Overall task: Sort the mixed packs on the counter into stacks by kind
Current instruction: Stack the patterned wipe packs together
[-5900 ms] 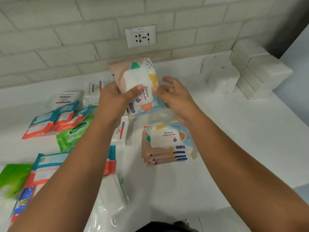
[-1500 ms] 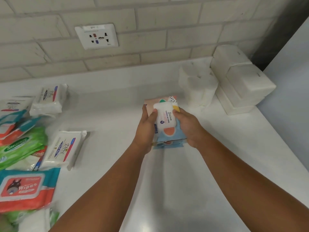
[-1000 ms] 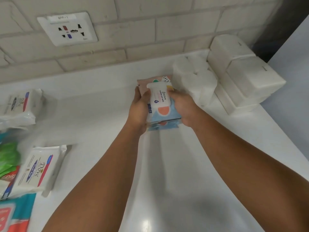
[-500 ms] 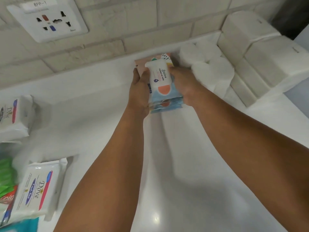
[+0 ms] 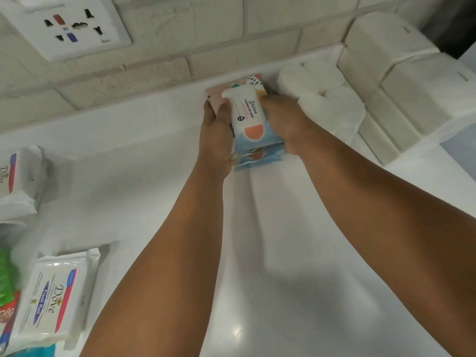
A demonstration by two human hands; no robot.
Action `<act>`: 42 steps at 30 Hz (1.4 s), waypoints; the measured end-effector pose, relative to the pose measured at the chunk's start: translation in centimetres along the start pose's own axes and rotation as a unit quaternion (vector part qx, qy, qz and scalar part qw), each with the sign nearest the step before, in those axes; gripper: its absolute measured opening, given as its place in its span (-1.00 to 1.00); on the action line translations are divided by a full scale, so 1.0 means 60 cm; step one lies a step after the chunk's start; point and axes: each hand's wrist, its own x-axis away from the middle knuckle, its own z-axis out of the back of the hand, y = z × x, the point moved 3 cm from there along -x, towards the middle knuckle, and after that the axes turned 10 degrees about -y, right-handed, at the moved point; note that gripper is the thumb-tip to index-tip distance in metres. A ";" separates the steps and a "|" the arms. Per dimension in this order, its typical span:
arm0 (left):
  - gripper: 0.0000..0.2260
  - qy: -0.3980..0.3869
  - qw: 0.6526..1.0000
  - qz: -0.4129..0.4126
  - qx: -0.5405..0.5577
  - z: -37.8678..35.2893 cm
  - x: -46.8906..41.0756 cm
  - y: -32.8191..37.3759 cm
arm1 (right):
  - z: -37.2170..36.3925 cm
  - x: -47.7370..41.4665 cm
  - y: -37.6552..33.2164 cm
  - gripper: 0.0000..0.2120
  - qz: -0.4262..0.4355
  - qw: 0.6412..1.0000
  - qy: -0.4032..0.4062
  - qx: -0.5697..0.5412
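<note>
Salove stack [image 5: 248, 124]: held at back of counter [image 5: 283, 266], just beside paper rolls [image 5: 324, 99].
Grip: clamped from both sides by left hand [image 5: 215, 135] and right hand [image 5: 286, 124].
Risk: lower packs [image 5: 257, 161] look offset; stack could be fanned out on release.

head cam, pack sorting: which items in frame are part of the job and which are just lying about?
In the job:
Salove stack, gripped by left hand and right hand
near Dove pack
far Dove pack
green pack

Lying about:
wall socket
paper rolls
white wrapped blocks
</note>
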 end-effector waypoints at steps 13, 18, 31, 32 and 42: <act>-0.70 -0.012 0.999 0.022 -0.042 0.010 0.032 0.006 | 0.011 0.020 -0.023 -0.61 -0.010 0.987 0.009 0.162; -0.71 -0.017 0.997 0.024 -0.074 0.007 0.054 0.008 | 0.008 0.038 -0.028 -0.65 -0.027 0.977 0.010 0.213; -0.57 0.076 0.961 -0.039 -0.264 0.031 0.147 0.080 | -0.019 0.150 -0.056 -0.59 0.092 0.962 0.093 0.240; -0.62 0.080 0.958 -0.050 -0.272 0.036 0.164 0.087 | -0.026 0.165 -0.060 -0.60 0.101 0.956 0.104 0.253; -0.82 0.119 0.923 -0.085 -0.356 0.146 0.355 0.114 | -0.171 0.306 -0.053 -0.71 0.191 0.955 0.051 0.222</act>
